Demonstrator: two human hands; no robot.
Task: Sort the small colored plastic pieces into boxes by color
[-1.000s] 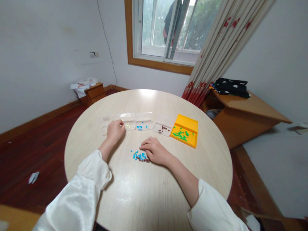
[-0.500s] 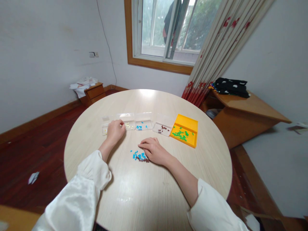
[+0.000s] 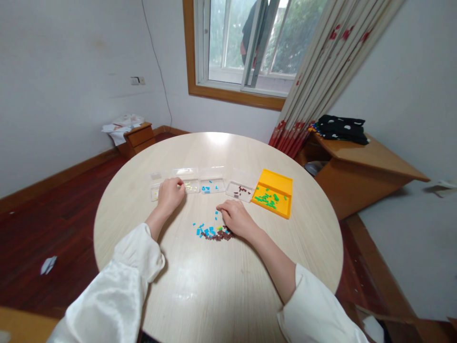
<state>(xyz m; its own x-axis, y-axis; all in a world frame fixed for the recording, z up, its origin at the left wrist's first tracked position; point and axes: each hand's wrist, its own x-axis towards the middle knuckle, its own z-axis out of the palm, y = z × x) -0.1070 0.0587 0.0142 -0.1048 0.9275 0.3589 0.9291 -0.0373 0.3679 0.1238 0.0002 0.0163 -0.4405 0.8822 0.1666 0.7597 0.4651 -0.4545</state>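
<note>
Right hand (image 3: 238, 218) slid up & right since prev frame, uncovering more brown bricks (image 3: 225, 235) and a few yellow-green bits (image 3: 219, 228); two loose blue bits (image 3: 216, 213) now sit just by its fingertips. Left hand (image 3: 171, 193) basically static, fingers curled over near edge of the clear box w/ pale yellow bits (image 3: 193, 186).

From my end: fingers bent on both hands, can't tell if either grips anything, tips too small.

Step in hand, IMO: spreading the pile & sorting by colour. Next move prob calls for a light fingertip pinch on one loose bit, w/o dragging neighbours.

Loc: pile's mid-surface (image 3: 200, 281), nearer me than the box row; blue bricks (image 3: 207, 231) mostly L, brown along near/R edge. Pile's long axis runs approx L-R, slightly bowed. Indiv brick axes mixed, most n/a at this res.
</note>
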